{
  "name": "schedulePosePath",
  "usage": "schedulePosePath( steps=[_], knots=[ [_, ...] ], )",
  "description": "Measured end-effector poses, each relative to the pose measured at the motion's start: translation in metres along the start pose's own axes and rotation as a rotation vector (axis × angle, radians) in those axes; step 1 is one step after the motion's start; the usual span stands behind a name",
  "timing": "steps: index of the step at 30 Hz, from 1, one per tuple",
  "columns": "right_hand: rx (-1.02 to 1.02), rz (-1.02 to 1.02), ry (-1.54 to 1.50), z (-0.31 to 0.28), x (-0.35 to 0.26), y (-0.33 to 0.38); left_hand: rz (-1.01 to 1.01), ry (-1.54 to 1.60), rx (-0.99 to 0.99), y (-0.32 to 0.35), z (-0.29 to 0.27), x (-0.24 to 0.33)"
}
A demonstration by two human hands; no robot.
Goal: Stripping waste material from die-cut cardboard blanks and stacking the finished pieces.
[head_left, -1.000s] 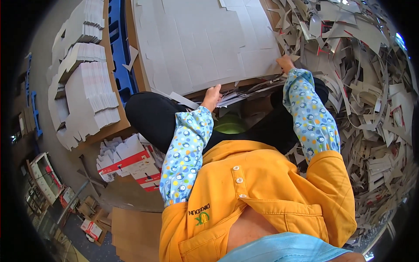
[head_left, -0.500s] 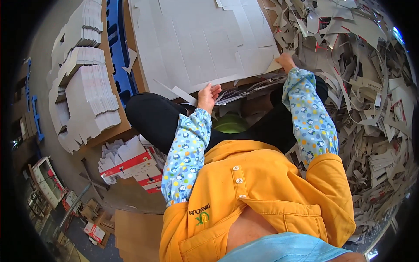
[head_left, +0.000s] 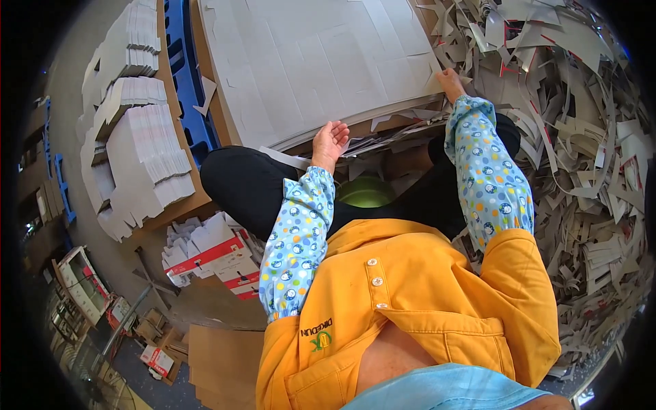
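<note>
A broad stack of pale grey die-cut card sheets (head_left: 301,75) lies in front of me, with cut lines marking blanks across its top. At the stack's near right corner, my right hand (head_left: 452,85) has its fingers closed on the sheet edge. My left hand (head_left: 331,145) is by the near edge, palm turned up, fingers stretched and slightly curled, with no held thing visible. Beside my left knee lies a narrow white card strip (head_left: 283,158). Waste strips (head_left: 389,141) are crammed below the stack's near edge.
A large heap of card offcuts (head_left: 581,157) fills the right side. Stacked cut blanks (head_left: 147,150) stand at left, near a blue pallet (head_left: 179,75). A red-and-white box of scraps (head_left: 219,256) sits by my left knee; a green round thing (head_left: 367,192) is between my legs.
My right hand has moved slightly farther away along the sheet's right edge. My left hand has risen slightly, and the white strip near it now lies lower by my knee.
</note>
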State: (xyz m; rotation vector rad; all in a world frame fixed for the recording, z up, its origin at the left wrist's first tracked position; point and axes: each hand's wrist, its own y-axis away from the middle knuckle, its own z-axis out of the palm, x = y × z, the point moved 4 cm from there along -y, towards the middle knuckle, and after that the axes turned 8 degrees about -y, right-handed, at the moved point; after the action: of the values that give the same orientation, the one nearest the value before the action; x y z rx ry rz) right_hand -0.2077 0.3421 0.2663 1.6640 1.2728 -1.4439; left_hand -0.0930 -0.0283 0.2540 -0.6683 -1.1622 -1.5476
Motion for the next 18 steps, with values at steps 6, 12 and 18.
schedulePosePath(
  steps=[6, 12, 18],
  knots=[
    [0.162, 0.062, -0.017, -0.007, -0.016, 0.008, 0.01, -0.009, 0.008, -0.001, 0.002, 0.005],
    [-0.279, 0.112, -0.496, -0.027, -0.065, 0.018, -0.11, -0.019, 0.09, 0.001, -0.006, 0.001],
    [-0.303, 0.193, -0.43, -0.022, -0.052, 0.012, -0.048, 0.045, 0.112, -0.006, -0.004, 0.0]
  ],
)
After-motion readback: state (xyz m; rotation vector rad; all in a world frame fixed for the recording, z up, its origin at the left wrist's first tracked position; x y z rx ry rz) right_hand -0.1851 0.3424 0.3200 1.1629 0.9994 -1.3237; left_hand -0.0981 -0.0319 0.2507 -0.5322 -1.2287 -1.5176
